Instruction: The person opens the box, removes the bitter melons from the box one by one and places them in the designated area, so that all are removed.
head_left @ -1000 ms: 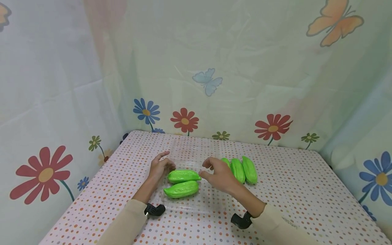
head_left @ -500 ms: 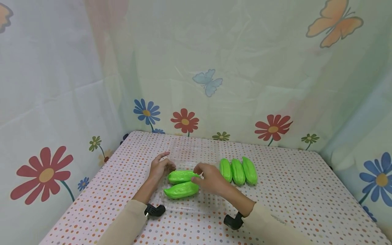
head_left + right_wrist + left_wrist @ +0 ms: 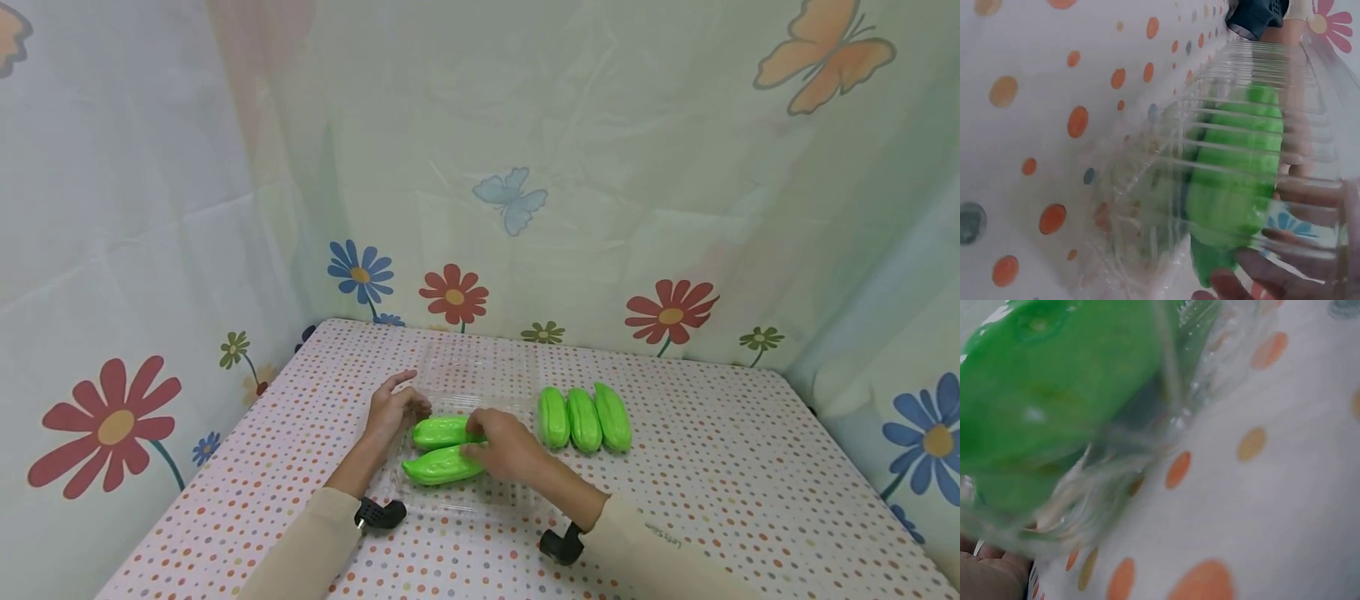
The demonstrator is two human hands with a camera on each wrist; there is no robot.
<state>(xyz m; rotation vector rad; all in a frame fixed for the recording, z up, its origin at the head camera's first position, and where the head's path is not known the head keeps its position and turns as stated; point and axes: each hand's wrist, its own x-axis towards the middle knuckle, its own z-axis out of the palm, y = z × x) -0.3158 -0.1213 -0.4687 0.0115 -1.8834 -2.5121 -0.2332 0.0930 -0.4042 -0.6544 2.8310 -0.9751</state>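
Dotted tablecloth (image 3: 712,467), three green gourds (image 3: 583,419) beside clear tray (image 3: 480,500)

— Can we see the right hand (image 3: 501,450) gripping the gourds (image 3: 442,450)?
— Its fingers cover their near ends; grip unclear. The left wrist view blurs badly, and the clear tray (image 3: 480,392) barely shows against the tabletop (image 3: 712,467).

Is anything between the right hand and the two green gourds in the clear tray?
Nothing visible. The right hand already rests on the right ends of the two green gourds in the clear tray. The left hand touches the tray's left edge.
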